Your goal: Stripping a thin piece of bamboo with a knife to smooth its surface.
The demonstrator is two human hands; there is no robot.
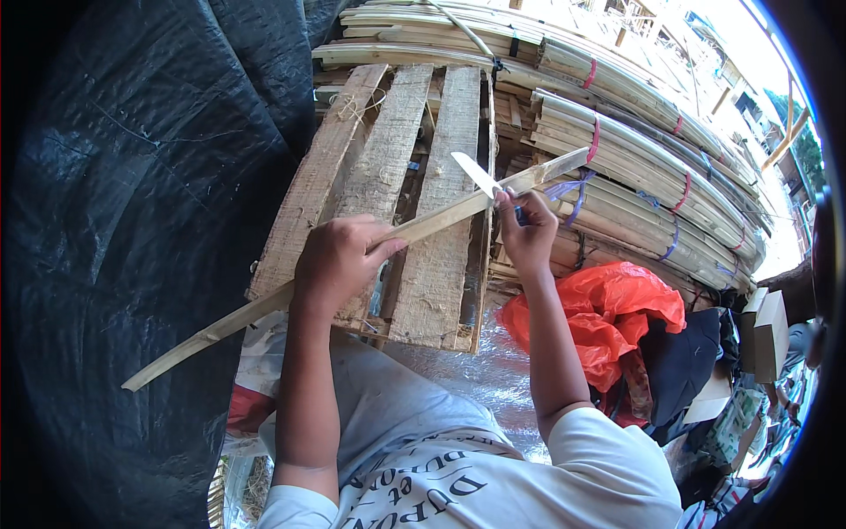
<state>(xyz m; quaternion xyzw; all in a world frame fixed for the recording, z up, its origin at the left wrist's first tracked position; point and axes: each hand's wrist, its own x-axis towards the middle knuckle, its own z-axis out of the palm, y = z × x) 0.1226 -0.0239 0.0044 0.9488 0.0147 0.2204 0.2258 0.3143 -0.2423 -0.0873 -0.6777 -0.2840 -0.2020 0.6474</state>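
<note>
A long, pale strip of split bamboo or wood runs slantwise across me, its lower end out to the left and its upper end near the tied bundles. My left hand is closed round the middle of it, thumb lying along the top. In my right hand is a knife, its handle mostly hidden by the fingers. The light blade points up and to the left and lies against or just over the strip; which of these I cannot tell. Below the strip is a rough slatted wooden pallet.
Behind the pallet are stacked bundles of wooden strips, tied with red and purple bands. Dark plastic sheeting hangs at the left. A crumpled red plastic bag lies right of my right forearm, beside dark cloth and a cardboard box.
</note>
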